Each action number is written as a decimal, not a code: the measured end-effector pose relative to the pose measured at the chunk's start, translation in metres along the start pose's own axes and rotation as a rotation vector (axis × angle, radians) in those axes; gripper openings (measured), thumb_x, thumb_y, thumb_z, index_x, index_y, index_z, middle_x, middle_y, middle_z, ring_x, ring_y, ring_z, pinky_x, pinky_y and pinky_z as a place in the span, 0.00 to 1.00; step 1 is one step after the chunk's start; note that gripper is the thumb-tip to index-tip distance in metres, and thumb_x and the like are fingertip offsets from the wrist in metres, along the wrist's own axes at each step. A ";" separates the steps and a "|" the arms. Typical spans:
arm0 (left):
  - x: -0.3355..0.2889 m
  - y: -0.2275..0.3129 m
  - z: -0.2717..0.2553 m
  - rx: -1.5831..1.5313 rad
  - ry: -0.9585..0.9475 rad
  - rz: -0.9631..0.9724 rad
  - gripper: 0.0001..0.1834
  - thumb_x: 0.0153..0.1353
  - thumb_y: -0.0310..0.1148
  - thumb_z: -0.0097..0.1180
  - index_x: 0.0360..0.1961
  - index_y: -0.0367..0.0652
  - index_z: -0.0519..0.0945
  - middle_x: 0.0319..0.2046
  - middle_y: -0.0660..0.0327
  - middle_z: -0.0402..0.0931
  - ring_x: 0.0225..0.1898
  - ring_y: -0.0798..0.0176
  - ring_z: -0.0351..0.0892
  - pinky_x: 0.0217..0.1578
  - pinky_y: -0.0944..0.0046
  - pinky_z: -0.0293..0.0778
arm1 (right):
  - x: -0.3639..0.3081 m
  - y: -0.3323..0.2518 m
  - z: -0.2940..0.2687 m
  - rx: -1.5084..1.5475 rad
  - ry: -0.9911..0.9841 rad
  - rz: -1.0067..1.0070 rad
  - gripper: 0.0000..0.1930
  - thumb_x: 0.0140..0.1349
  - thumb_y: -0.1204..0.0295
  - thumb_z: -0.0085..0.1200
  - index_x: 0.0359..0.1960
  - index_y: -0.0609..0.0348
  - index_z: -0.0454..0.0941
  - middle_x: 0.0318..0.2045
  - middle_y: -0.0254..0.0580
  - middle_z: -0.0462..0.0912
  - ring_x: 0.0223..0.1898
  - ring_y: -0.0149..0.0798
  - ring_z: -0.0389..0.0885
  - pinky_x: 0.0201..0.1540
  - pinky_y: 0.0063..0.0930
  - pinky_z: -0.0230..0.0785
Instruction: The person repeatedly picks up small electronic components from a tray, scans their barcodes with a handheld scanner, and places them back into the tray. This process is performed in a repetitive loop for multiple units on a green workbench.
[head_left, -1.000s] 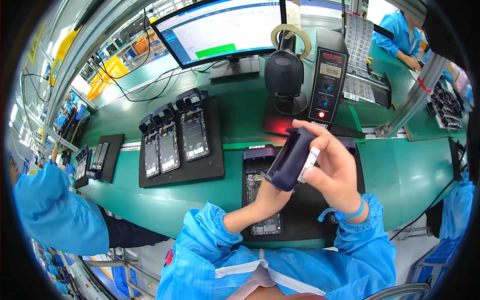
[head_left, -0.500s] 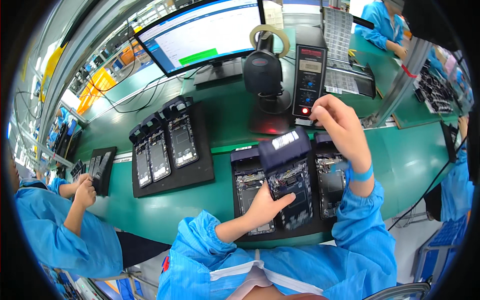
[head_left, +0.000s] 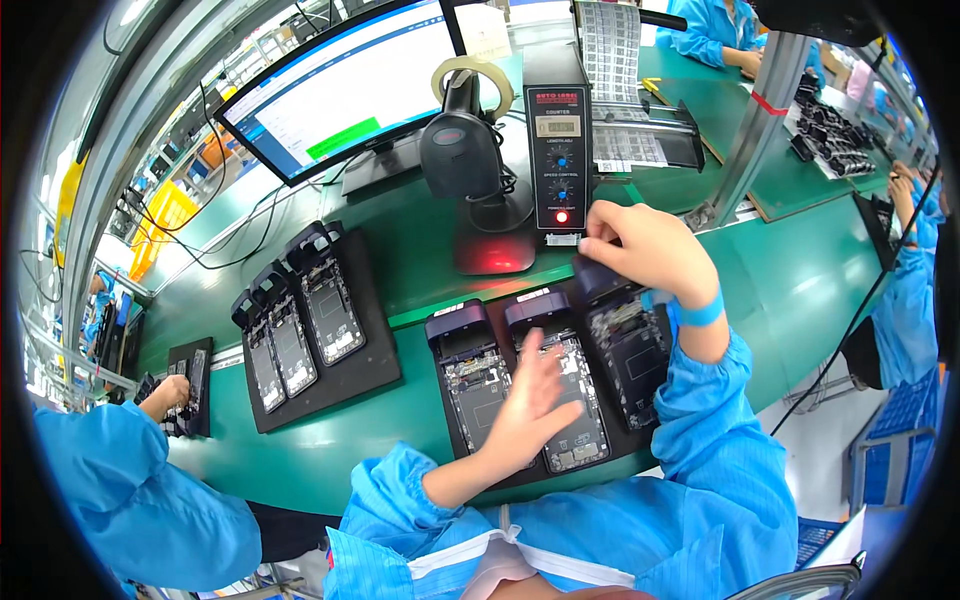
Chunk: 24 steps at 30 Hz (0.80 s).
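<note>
At lower centre, the middle phone [head_left: 581, 385], its long axis running steeply up the frame, lies mostly right of the nearer left hand [head_left: 527, 418], fingers spread and empty; whether the curled right hand [head_left: 650, 248] grasps anything cannot be told.

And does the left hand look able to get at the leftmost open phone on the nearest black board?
Probably yes: the left hand looks empty, its fingers spread, and only that hand overlaps the leftmost open phone in this view; nothing else appears to block it.
</note>
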<state>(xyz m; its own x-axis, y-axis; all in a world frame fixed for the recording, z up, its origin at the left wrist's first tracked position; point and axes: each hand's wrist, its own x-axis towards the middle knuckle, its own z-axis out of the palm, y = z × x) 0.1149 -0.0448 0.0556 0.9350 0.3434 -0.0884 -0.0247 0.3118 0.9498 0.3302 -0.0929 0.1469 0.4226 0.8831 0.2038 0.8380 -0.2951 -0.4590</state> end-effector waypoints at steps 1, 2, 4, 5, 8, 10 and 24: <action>0.007 -0.007 0.009 -0.164 0.004 -0.152 0.46 0.50 0.22 0.54 0.63 0.47 0.38 0.61 0.52 0.46 0.61 0.57 0.51 0.57 0.59 0.53 | -0.006 -0.014 -0.012 0.212 -0.060 -0.074 0.11 0.52 0.63 0.52 0.25 0.58 0.73 0.21 0.41 0.78 0.27 0.41 0.78 0.29 0.31 0.68; 0.018 -0.013 0.013 -0.235 -0.117 -0.224 0.37 0.50 0.22 0.55 0.60 0.43 0.50 0.57 0.56 0.55 0.55 0.61 0.60 0.52 0.62 0.61 | -0.009 -0.023 -0.018 0.424 -0.123 -0.151 0.11 0.52 0.63 0.53 0.25 0.59 0.73 0.21 0.41 0.78 0.26 0.38 0.78 0.29 0.29 0.68; 0.031 -0.035 0.026 -0.233 -0.138 -0.385 0.26 0.51 0.23 0.54 0.52 0.39 0.61 0.50 0.58 0.65 0.49 0.64 0.67 0.48 0.62 0.66 | 0.003 0.000 -0.005 0.892 0.035 0.054 0.15 0.53 0.62 0.53 0.22 0.66 0.75 0.16 0.39 0.75 0.20 0.30 0.73 0.25 0.25 0.64; 0.033 -0.038 0.030 -0.242 -0.130 -0.396 0.24 0.52 0.23 0.53 0.51 0.39 0.63 0.48 0.58 0.67 0.48 0.64 0.68 0.47 0.62 0.67 | 0.014 0.028 -0.001 0.592 0.348 0.197 0.17 0.53 0.61 0.52 0.21 0.65 0.76 0.14 0.38 0.73 0.17 0.29 0.70 0.23 0.25 0.61; 0.031 -0.044 0.032 -0.290 -0.066 -0.384 0.19 0.53 0.23 0.51 0.48 0.37 0.67 0.44 0.58 0.71 0.44 0.62 0.71 0.45 0.60 0.69 | 0.033 0.091 0.026 0.367 0.771 0.387 0.20 0.54 0.57 0.50 0.19 0.65 0.77 0.08 0.34 0.68 0.12 0.26 0.65 0.18 0.25 0.55; 0.026 -0.039 0.022 -0.339 0.000 -0.347 0.18 0.53 0.23 0.50 0.47 0.38 0.68 0.42 0.58 0.72 0.43 0.62 0.72 0.44 0.59 0.70 | 0.042 0.091 0.031 0.505 0.812 0.424 0.22 0.54 0.55 0.50 0.19 0.65 0.78 0.07 0.32 0.65 0.11 0.25 0.63 0.16 0.23 0.53; -0.033 0.043 -0.067 -0.554 0.182 0.078 0.21 0.52 0.25 0.50 0.49 0.34 0.66 0.46 0.53 0.70 0.48 0.54 0.70 0.51 0.54 0.64 | 0.051 0.005 0.087 1.186 0.511 0.211 0.08 0.54 0.70 0.51 0.26 0.63 0.77 0.12 0.23 0.65 0.15 0.18 0.57 0.16 0.16 0.46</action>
<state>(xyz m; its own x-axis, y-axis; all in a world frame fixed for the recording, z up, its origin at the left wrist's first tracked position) 0.0594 0.0169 0.0792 0.8485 0.5152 -0.1208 -0.3183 0.6792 0.6614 0.3255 -0.0180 0.0800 0.8095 0.5453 0.2176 0.0385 0.3206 -0.9464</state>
